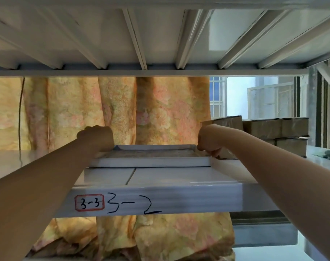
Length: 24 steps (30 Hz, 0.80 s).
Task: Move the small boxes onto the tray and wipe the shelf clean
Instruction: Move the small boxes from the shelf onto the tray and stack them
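The left hand curled round the tray's far left corner, and the right hand gripped its right rim. Boxes sat stacked far right on the shelf.

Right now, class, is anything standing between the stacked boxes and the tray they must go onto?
Only the person's right hand, gripping the tray at its right edge, sits between it and the boxes just beyond. Nothing else visible blocks the way.
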{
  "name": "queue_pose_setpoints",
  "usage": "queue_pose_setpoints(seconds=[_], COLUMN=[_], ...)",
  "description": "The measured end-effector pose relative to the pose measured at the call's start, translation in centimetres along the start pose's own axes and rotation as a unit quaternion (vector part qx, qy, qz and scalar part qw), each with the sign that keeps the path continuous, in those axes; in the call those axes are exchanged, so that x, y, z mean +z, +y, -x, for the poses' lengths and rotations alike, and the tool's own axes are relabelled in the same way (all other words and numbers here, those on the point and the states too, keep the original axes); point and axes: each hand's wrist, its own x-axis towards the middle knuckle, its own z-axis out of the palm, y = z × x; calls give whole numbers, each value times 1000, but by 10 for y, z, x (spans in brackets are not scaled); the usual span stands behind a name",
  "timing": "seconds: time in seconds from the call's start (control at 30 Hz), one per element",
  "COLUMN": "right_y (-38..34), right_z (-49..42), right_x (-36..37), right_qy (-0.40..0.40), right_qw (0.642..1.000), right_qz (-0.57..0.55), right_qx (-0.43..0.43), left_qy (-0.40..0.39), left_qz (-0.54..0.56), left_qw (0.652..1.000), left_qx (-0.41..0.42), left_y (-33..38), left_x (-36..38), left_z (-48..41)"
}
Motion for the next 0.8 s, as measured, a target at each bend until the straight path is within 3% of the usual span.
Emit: queue_pose_setpoints(seconds=[0.1,0.2,0.3,0.4,0.6,0.8], right_y=[-6,-10,-2,19,76,124], right_z=[1,8,11,9,2,0], right_x=[-5,-13,-25,-36,-49,-39], right_qy=[78,221,345,405,444,359], right_qw=[993,964,926,907,894,920], right_qz=[66,72,99,84,-59,-133], right_qx=[-62,-126,-116,-78,14,81], left_qy=[55,108,139,159,173,96], left_qz=[63,131,182,197,300,325], left_qw=[995,978,958,945,893,881], left_qx=[45,119,174,206,287,329], left_y=[27,61,98,132,195,251], left_x=[-13,-23,-33,-43,-60,-59], left_z=[-9,-12,-6,2,20,28])
